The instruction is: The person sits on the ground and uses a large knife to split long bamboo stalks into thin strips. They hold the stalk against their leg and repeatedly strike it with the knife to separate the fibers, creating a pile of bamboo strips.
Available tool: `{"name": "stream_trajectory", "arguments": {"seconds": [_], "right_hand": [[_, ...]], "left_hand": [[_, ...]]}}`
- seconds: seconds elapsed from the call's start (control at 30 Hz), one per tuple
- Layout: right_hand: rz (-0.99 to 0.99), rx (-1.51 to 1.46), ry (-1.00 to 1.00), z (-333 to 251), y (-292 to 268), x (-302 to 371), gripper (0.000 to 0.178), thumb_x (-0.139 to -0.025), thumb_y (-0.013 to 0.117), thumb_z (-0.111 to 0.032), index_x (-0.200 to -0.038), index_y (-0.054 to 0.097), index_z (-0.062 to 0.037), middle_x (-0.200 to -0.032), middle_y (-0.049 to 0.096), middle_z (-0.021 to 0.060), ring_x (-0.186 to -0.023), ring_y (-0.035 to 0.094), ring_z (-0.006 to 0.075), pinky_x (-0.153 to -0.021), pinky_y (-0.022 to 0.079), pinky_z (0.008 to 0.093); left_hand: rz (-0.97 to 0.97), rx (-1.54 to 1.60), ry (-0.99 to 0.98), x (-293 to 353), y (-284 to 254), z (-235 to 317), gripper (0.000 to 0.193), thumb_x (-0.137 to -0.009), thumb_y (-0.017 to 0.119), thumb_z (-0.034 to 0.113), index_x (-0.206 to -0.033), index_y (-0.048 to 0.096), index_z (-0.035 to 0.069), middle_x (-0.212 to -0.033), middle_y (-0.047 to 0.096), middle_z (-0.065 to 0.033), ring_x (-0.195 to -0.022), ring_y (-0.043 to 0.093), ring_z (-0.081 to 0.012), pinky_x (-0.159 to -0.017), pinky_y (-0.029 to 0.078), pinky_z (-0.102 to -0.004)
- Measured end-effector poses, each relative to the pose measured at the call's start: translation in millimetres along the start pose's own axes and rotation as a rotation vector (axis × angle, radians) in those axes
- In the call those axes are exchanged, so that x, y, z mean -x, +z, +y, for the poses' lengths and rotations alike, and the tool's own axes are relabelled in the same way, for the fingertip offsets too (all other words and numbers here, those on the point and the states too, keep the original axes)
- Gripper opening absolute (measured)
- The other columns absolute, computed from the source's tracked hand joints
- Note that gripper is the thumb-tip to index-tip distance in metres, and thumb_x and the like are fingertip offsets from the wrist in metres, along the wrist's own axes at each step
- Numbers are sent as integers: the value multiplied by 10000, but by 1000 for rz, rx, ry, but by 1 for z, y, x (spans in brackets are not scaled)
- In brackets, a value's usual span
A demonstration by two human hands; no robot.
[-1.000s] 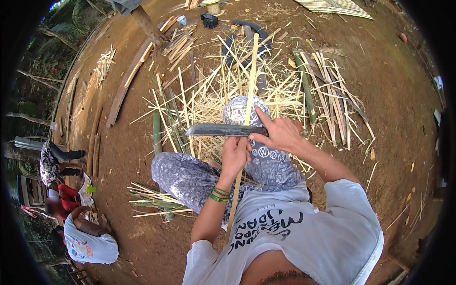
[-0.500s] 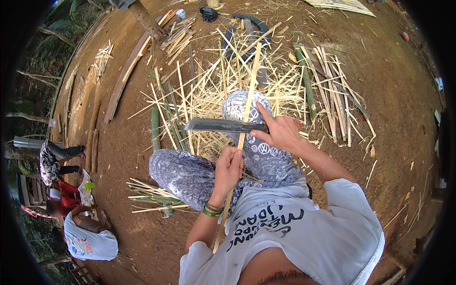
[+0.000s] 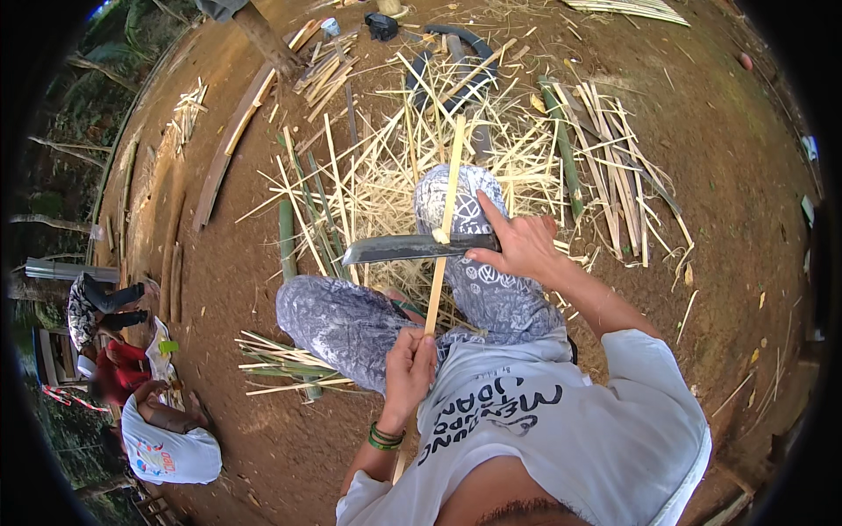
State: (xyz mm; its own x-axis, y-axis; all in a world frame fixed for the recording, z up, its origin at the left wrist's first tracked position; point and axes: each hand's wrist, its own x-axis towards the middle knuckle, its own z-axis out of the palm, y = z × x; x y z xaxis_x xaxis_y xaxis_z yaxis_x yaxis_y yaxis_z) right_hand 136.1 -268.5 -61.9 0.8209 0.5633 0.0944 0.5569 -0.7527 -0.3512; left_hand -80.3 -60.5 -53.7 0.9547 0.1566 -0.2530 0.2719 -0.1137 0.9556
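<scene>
My left hand [image 3: 410,364] is closed on the lower part of a long pale bamboo strip [image 3: 453,180], close to my waist. The strip slants up over my right knee. My right hand [image 3: 524,245] grips the machete, its handle mostly hidden in the palm. The dark machete blade [image 3: 390,250] lies crosswise over the strip and points left. My right thumb rests along the blade's base, and the index finger stretches up over the patterned trouser knee. A small pale curl of shaving [image 3: 440,236] sits at the blade where it crosses the strip.
Beyond my knees spreads a heap of bamboo shavings [image 3: 377,167]. A green bamboo pole [image 3: 561,149] and split strips [image 3: 614,175] lie to its right. More strips [image 3: 289,364] lie by my left knee. A black tyre [image 3: 482,66] lies ahead. People [image 3: 171,443] are at the left.
My left hand has moved down toward my waist, drawing the bamboo strip back under the machete. A shaving curl now shows at the blade. My right hand stays nearly in place.
</scene>
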Motion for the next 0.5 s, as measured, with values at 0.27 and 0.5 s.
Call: {"name": "stream_trajectory", "arguments": {"seconds": [0.27,0.5], "right_hand": [[75,-55,45,22,-5,-5,964,-844,580,-737,-1493,413,-45,-494,533,142,-450,575,351,-457,430,482],[379,-208,624,146,-54,-27,821,-973,395,-677,-1388,514,22,-741,684,212,-723,698,341,-668,547,433]], "left_hand": [[74,-46,-35,48,-14,-4,86,-1040,515,91,-981,525,29,-620,503,40,-494,406,-8,-443,314,-186],[117,-94,-115,110,-30,-35,104,-1025,551,96,-952,550,21,-633,552,19,-508,467,-21,-455,359,-204]]}}
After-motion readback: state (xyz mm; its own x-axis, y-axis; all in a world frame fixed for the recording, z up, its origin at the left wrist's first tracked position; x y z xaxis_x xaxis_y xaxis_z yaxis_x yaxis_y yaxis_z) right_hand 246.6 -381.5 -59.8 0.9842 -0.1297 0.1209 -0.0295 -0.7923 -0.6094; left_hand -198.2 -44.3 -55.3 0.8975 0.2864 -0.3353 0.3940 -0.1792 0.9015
